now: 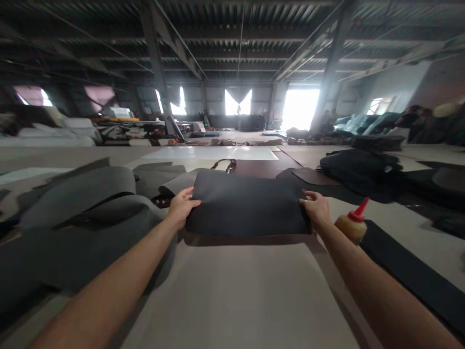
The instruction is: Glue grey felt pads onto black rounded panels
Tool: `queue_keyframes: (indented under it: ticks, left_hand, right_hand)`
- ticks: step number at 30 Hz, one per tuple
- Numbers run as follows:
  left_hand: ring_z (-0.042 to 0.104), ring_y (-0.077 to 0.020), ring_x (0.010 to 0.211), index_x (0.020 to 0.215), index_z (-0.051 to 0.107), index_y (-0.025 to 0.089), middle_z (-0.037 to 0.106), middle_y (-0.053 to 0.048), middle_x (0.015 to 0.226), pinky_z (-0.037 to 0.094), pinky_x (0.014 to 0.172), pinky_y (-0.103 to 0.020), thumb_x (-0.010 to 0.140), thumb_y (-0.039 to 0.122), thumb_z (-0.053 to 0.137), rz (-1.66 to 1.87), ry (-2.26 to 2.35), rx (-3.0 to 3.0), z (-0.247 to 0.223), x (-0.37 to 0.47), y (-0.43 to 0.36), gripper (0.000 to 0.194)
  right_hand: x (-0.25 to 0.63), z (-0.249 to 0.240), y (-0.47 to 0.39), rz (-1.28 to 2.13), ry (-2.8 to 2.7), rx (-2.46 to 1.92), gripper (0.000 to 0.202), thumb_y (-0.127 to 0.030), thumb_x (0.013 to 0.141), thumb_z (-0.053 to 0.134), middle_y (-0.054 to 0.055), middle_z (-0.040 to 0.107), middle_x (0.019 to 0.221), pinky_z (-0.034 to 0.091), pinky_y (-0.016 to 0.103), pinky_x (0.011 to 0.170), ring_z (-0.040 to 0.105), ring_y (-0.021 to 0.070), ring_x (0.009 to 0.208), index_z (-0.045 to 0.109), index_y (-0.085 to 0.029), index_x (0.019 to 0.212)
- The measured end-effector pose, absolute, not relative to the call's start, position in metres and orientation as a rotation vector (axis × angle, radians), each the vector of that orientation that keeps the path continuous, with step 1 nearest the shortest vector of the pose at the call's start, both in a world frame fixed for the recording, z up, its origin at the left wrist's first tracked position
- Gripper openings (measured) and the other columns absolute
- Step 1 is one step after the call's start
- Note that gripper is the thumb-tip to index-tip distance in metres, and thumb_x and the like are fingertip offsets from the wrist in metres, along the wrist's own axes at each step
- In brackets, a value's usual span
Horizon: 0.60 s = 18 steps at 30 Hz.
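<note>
A black rectangular sheet (pixel 250 203), perhaps leather or a similar material, is stretched between my two hands above the table. My left hand (pixel 180 207) pinches its left edge, thumb on the near face. At the opposite edge, my right hand (pixel 317 208) grips the sheet the same way; its fingers are partly hidden behind it. Under the sheet's lower edge a shadowed brownish strip shows on the pale tabletop (pixel 236 295). Close to my right wrist stands a glue-type squeeze bottle (pixel 351 225) with a red pointed nozzle and yellowish contents.
Grey curled sheets (pixel 94 213) are heaped on the left. A long black strip (pixel 410 271) lies at right, beyond it a dark cloth pile (pixel 361 172). Scissors-like handles (pixel 228 165) show behind the sheet, near a white glossy sheet (pixel 210 153).
</note>
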<state>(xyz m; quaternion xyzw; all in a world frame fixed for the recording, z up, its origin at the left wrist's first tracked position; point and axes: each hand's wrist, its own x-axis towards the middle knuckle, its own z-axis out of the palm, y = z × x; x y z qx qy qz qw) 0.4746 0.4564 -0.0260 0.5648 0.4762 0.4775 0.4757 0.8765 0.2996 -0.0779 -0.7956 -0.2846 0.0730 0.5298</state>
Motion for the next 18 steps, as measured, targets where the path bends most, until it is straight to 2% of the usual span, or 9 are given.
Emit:
queue_keyframes:
  ticks: [3,5,11,15,18]
  left_hand:
    - [0.071,-0.0258,0.087,0.134,0.053,0.006,0.068,-0.02,0.118,0.057,0.068,-0.03,0.057,0.004,0.075,1.054,1.285,1.361,-0.047,0.475,0.461,0.08]
    - [0.071,-0.0272,0.086,0.131,0.054,0.004,0.067,-0.022,0.118,0.057,0.066,-0.03,0.057,0.004,0.077,1.013,1.345,1.364,-0.061,0.475,0.463,0.077]
    - [0.07,-0.021,0.082,0.133,0.051,0.006,0.066,-0.02,0.12,0.055,0.064,-0.025,0.065,0.008,0.077,0.996,1.328,1.398,-0.069,0.473,0.459,0.073]
    - [0.069,-0.0174,0.077,0.137,0.048,0.007,0.068,-0.017,0.117,0.054,0.064,-0.023,0.07,0.009,0.075,1.01,1.304,1.409,-0.066,0.472,0.456,0.072]
    - [0.07,-0.018,0.082,0.138,0.049,0.009,0.066,-0.018,0.124,0.054,0.066,-0.023,0.07,0.009,0.075,1.034,1.344,1.416,-0.068,0.472,0.458,0.073]
  right_hand:
    - [0.878,-0.082,0.3,0.181,-0.719,-2.068,0.042,-0.021,0.073,0.073,0.016,0.071,0.102,0.051,0.033,0.077,0.068,0.0274,0.092,0.067,-0.009,0.112]
    - [0.879,-0.087,0.3,0.177,-0.76,-2.164,0.038,-0.022,0.071,0.075,0.017,0.071,0.1,0.051,0.035,0.081,0.067,0.0301,0.094,0.069,-0.009,0.106]
    - [0.878,-0.092,0.299,0.169,-0.849,-2.293,0.044,-0.03,0.083,0.068,0.017,0.069,0.115,0.049,0.034,0.089,0.065,0.0297,0.106,0.065,-0.007,0.12]
    - [0.877,-0.093,0.298,0.147,-0.879,-2.321,0.046,-0.032,0.084,0.067,0.017,0.069,0.116,0.048,0.034,0.09,0.065,0.0306,0.109,0.064,-0.008,0.123]
    - [0.877,-0.095,0.298,0.133,-0.873,-2.338,0.047,-0.034,0.083,0.068,0.017,0.07,0.115,0.049,0.035,0.088,0.066,0.031,0.107,0.065,-0.009,0.122]
